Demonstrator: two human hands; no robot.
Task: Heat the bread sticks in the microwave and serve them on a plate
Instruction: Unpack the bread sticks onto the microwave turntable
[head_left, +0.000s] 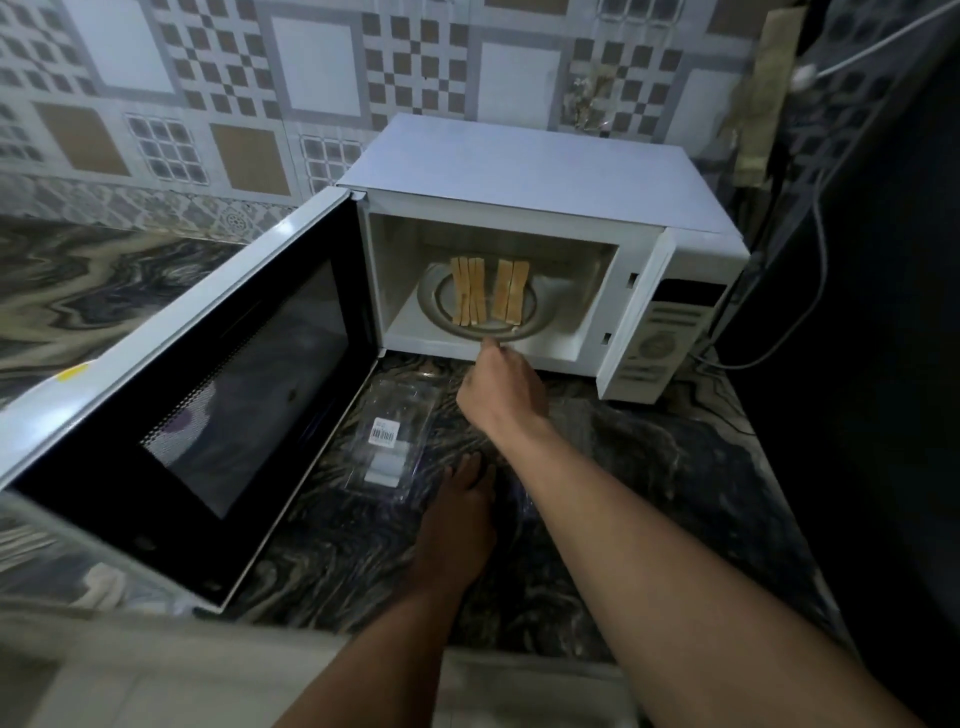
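Right hand (498, 387) reaches the plate (527, 325) of bread sticks (470, 296) in the open microwave (519, 166), grip unclear; left hand (462, 501) lies flat on the table (649, 467) by a barcode-stickered pack (405, 395).

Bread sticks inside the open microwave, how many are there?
5 bread sticks: three side by side on the left of the glass turntable, two beside them on the right. Some look cracked, so the count may be off.
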